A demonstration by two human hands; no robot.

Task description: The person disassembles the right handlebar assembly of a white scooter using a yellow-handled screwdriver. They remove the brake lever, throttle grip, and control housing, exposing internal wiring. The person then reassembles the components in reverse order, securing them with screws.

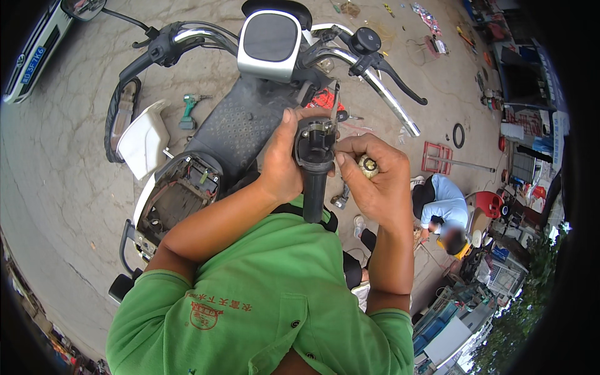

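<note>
A scooter (234, 125) is seen standing on the concrete ground, its rear compartment (176, 203) left uncovered. On the right side, the end of the chrome handlebar (392, 102) is bare, with a brake lever (403, 84) mounted farther in. The black grip assembly (317, 181) is held apart from that bar, in front of the green shirt (262, 269). Its upper housing is clasped by the curled fingers of the left hand (281, 153). By the right hand (381, 175), a pale round piece (369, 165) is gripped, while thumb and forefinger are brought together beside the housing; whether anything thin is pinched there cannot be told. The work is judged partway: removal appears done, refitting not yet.
</note>
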